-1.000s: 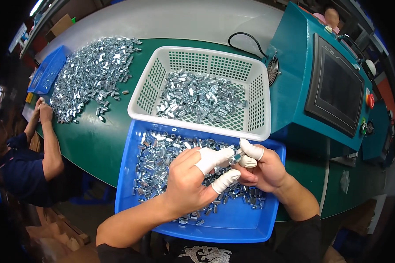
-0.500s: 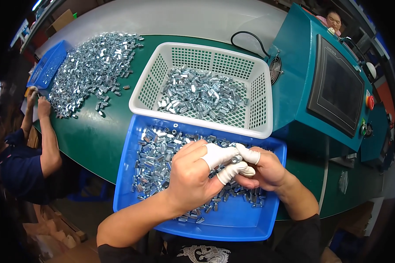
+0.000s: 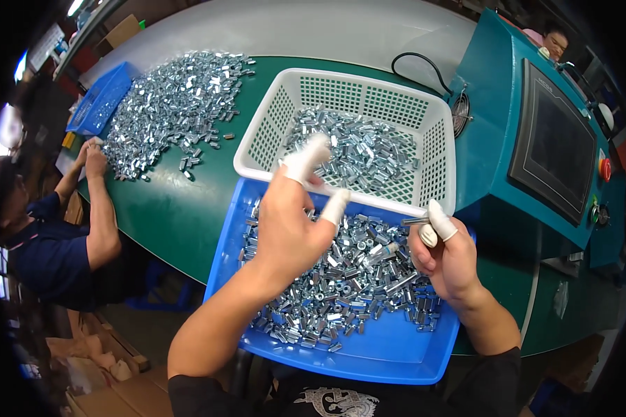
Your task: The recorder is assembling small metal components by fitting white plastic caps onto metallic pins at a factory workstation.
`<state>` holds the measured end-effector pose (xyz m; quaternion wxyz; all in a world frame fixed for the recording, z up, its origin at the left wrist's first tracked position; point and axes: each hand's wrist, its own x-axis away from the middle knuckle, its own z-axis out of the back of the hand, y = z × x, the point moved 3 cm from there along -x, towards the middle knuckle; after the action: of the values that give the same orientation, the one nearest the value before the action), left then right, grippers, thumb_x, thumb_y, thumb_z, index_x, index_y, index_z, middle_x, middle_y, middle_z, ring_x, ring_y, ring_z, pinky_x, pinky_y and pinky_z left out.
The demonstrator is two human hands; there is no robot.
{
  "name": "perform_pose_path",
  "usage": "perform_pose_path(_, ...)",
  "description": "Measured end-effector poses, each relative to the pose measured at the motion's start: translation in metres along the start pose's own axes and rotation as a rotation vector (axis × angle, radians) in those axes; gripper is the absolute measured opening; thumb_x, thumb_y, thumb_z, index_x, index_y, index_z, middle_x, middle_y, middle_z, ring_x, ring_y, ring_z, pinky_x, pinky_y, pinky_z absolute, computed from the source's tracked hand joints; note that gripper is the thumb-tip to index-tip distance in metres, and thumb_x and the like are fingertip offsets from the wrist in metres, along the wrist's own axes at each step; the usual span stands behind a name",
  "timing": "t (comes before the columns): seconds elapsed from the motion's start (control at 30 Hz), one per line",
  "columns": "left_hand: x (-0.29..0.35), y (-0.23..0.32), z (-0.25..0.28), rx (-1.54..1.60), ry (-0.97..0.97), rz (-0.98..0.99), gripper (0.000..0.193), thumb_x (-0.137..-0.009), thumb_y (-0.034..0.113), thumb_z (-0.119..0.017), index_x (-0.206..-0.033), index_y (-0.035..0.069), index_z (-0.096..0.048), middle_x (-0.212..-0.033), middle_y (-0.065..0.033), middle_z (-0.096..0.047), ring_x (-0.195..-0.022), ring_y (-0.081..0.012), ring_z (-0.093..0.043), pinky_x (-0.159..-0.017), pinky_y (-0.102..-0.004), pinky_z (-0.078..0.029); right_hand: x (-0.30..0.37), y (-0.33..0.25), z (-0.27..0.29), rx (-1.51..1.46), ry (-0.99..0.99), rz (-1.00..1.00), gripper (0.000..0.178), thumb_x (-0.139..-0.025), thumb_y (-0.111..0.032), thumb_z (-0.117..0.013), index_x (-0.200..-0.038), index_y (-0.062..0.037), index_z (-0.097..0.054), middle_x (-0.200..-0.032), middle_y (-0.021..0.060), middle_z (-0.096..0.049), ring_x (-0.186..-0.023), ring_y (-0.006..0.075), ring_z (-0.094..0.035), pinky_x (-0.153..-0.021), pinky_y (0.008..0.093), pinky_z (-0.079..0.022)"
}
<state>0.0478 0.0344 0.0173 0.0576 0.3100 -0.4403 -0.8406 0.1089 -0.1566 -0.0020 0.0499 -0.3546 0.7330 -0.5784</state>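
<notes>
The person's left hand [image 3: 285, 226] is above the near left corner of the white basket [image 3: 264, 132], its thumb and first finger spread apart; the fingertip is blurred, so whether it touches any metal pieces [image 3: 375, 156] in the basket cannot be told. The right hand [image 3: 453, 260] pinches a thin metal piece [image 3: 416, 221] between thumb and fingers, over the far right corner of the blue tray [image 3: 389, 354], close to the basket's near edge. White finger covers [image 3: 442, 224] sit on both hands. Many loose nuts [image 3: 327, 313] lie in the tray, leaving its near right corner bare. The tray is at the near edge of the green desk [image 3: 170, 215], with the basket just beyond. A heap of nuts [image 3: 174, 104] covers the desk's far left part, beside a co-worker's hands [image 3: 94, 156]. A green machine [image 3: 476, 149] stands right of the basket.
</notes>
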Motion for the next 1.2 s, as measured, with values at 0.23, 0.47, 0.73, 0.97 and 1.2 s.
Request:
perform_pose_path(0.23, 0.052, 0.018, -0.040, -0.495, -0.573, -0.333, 0.040, -0.067, 0.030, -0.074, -0.095, 0.003, -0.063, -0.086, -0.0086, -0.057, -0.076, -0.0250, -0.054, -0.067, -0.0362, -0.042, 0.002, 0.005, 0.006, 0.026, -0.047, 0.069, 0.042, -0.097, -0.036, -0.036, -0.069, -0.0072, -0.047, -0.050, 0.0011, -0.042, -0.041, 0.0060, -0.031, -0.039, 0.0217, -0.026)
perform_pose_path(0.47, 0.049, 0.015, -0.045, -0.405, -0.623, -0.260, 0.025, -0.068, 0.020, -0.075, -0.087, 0.006, -0.066, -0.081, -0.0076, -0.061, -0.073, -0.0251, -0.057, -0.064, -0.0368, -0.043, 0.003, 0.005, 0.005, 0.006, -0.029, 0.062, 0.041, -0.097, -0.034, -0.037, -0.069, -0.0059, -0.049, -0.052, 0.0017, -0.046, -0.042, 0.0057, -0.033, -0.042, 0.0208, -0.027)
perform_pose_path(0.73, 0.029, 0.017, -0.028, -0.102, -0.392, -0.192, 0.028, -0.068, 0.005, -0.076, -0.094, 0.002, -0.068, -0.082, -0.0082, -0.062, -0.072, -0.0202, -0.058, -0.064, -0.0301, -0.047, 0.001, 0.001, 0.010, 0.106, -0.053, 0.197, 0.040, -0.097, -0.032, -0.041, -0.066, -0.0076, -0.049, -0.054, -0.0010, -0.046, -0.047, 0.0033, -0.036, -0.043, 0.0191, -0.027)
perform_pose_path(0.97, 0.030, 0.014, -0.023, -0.171, -0.403, -0.108, 0.027, -0.067, 0.004, -0.077, -0.093, 0.002, -0.068, -0.072, -0.0055, -0.056, -0.063, -0.0150, -0.052, -0.058, -0.0268, -0.043, 0.002, -0.002, 0.012, 0.092, -0.019, 0.234, 0.041, -0.097, -0.029, -0.042, -0.063, -0.0064, -0.048, -0.054, -0.0008, -0.047, -0.049, 0.0045, -0.038, -0.047, 0.0212, -0.031)
perform_pose_path(1.2, 0.026, 0.016, -0.022, -0.154, -0.396, -0.126, 0.025, -0.068, 0.002, -0.075, -0.091, 0.001, -0.068, -0.064, -0.0037, -0.054, -0.060, -0.0129, -0.051, -0.057, -0.0253, -0.042, 0.001, -0.001, 0.011, 0.138, 0.017, 0.296, 0.043, -0.097, -0.032, -0.039, -0.062, -0.0073, -0.047, -0.052, -0.0012, -0.046, -0.044, 0.0034, -0.034, -0.042, 0.0197, -0.026)
